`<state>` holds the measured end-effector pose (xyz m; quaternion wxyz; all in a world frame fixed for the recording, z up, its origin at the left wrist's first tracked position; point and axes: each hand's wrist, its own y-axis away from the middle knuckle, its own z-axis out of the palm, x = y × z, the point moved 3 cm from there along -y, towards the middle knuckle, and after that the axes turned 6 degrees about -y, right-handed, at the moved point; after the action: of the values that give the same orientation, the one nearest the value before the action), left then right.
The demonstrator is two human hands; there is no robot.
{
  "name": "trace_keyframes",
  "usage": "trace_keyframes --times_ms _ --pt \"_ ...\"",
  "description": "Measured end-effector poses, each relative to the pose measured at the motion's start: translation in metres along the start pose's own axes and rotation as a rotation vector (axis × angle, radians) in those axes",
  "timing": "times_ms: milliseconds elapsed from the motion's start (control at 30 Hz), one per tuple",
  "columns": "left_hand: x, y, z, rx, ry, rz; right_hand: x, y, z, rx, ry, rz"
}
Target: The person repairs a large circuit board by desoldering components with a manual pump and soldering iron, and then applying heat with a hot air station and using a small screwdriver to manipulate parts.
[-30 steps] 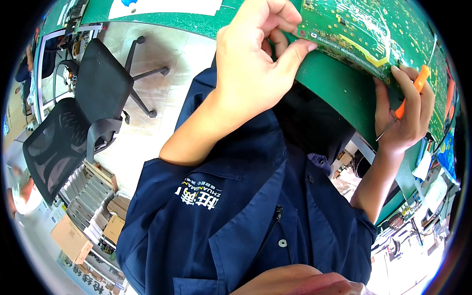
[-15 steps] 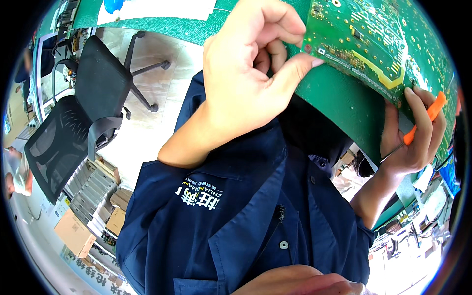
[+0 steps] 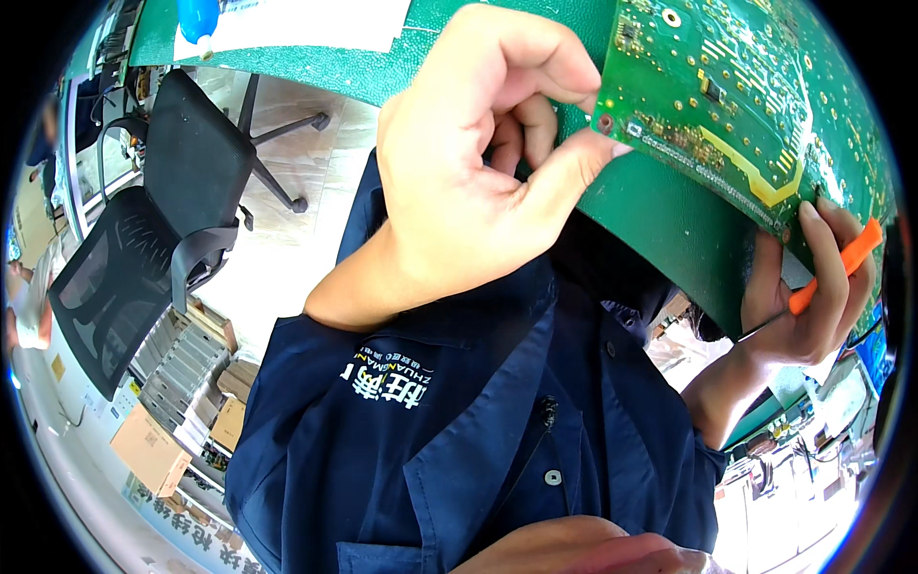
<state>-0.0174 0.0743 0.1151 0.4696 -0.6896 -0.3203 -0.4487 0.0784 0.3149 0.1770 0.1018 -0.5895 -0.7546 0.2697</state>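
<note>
My left hand pinches the near left corner of the green circuit board, held over the green tabletop; my right hand grips its near edge farther right (an orange-handled screwdriver is tucked among those fingers).

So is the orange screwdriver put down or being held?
Held: the orange screwdriver is tucked in the right hand, its thin metal shaft pointing back toward the wrist.
</note>
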Motion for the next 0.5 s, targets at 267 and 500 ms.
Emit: trace_keyframes --times_ms 267,500 --pt "0.013 0.0 0.003 -0.031 -0.104 -0.109 0.002 0.0 -0.001 -0.005 0.004 -0.008" --pt "0.014 -0.003 0.002 -0.11 -0.177 -0.044 0.002 0.0 -0.002 -0.028 -0.011 -0.001"
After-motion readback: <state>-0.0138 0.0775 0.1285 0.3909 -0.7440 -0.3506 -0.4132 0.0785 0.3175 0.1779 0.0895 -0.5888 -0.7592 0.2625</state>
